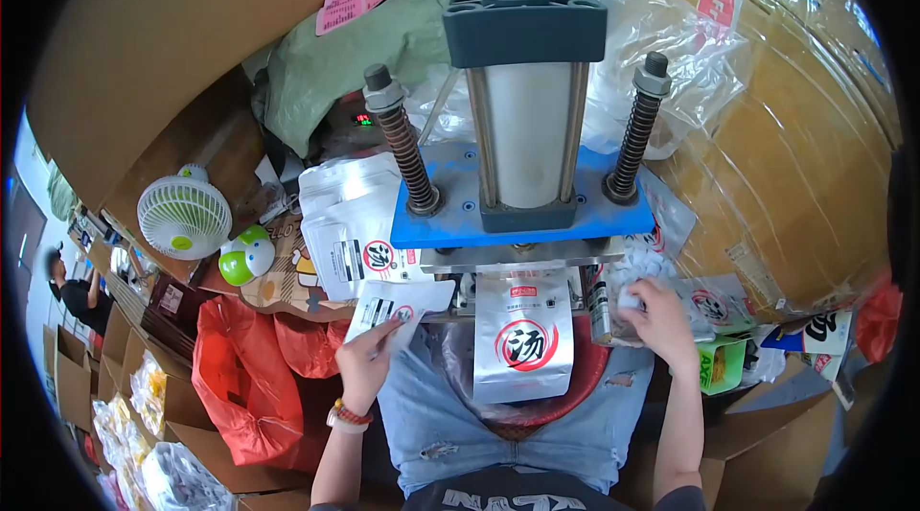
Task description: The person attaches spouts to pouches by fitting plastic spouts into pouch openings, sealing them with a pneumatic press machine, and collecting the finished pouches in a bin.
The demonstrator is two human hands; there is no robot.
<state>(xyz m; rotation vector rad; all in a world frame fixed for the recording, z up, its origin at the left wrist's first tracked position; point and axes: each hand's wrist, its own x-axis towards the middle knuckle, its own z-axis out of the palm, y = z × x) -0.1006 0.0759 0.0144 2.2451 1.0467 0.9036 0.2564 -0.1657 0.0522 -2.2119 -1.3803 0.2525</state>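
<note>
A silver printed pouch [386,305] is pinched in my left hand [367,358], left of the press. My right hand [659,319] is closed around a small white object [629,300], beside a pile of similar white pieces [640,265]. Between the hands, another silver pouch [523,372] with a red ring and black character hangs from under the metal plate [522,255] of the press. The press has a blue base [374,235] and a grey-topped cylinder [529,137]. A stack of silver pouches [340,195] lies to its left.
A white fan [184,217] and a green-white round object [246,255] stand at the left. Red bags [244,386] hang below them. Large cardboard boxes [795,156] rise at the right. Another person [79,297] is at the far left. Coil springs flank the cylinder.
</note>
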